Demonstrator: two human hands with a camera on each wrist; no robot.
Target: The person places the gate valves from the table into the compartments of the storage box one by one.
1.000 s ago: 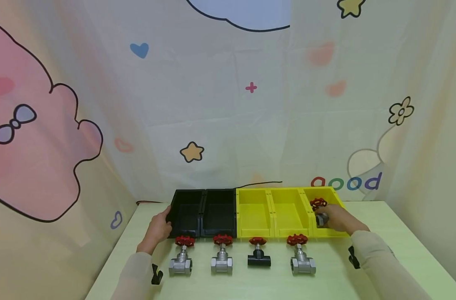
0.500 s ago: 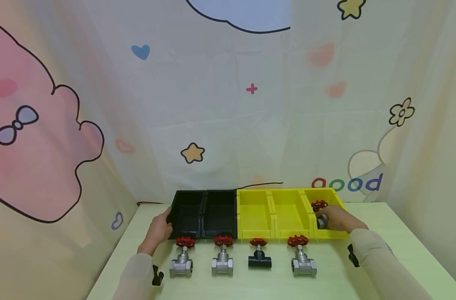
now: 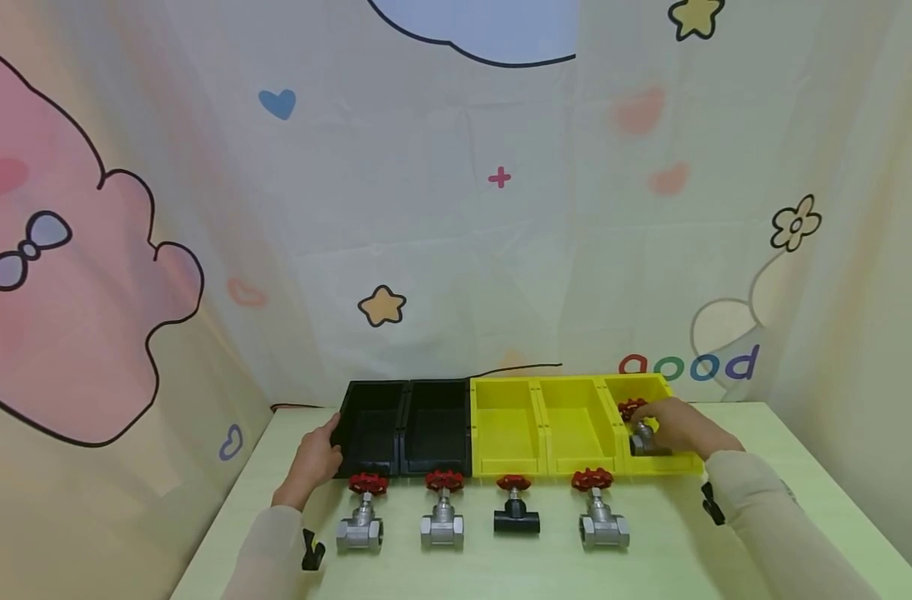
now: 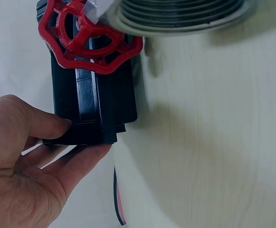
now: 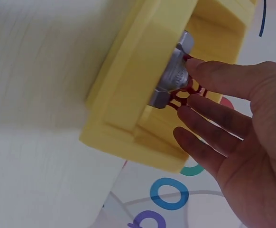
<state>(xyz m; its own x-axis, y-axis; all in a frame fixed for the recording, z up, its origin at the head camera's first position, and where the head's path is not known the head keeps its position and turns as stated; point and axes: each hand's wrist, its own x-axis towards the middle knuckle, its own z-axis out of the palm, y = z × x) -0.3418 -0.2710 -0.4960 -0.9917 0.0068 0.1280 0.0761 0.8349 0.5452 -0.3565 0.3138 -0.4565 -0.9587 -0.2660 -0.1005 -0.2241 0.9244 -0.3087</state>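
My left hand [image 3: 315, 462] pinches the outer side of the leftmost black bin [image 3: 372, 425]. In the left wrist view, thumb and fingers lie on opposite faces of that bin [image 4: 95, 102]. My right hand [image 3: 684, 427] is at the rightmost yellow bin [image 3: 673, 467], its fingers loosely spread around a valve [image 5: 173, 73] lying inside. This valve has a grey metal body and a red handwheel. Fingertips are close to the wheel in the right wrist view; whether they touch is unclear.
In front of the bins stand three metal valves [image 3: 443, 529] with red handwheels and a black tee-shaped valve [image 3: 516, 521]. Another black bin [image 3: 437, 425] and two yellow bins [image 3: 507, 425] fill the row's middle. A printed curtain [image 3: 441, 233] hangs behind.
My right hand has loosened from the valve and shifted slightly right and up, showing more of the valve's body in the bin. My left hand stays on the black bin.
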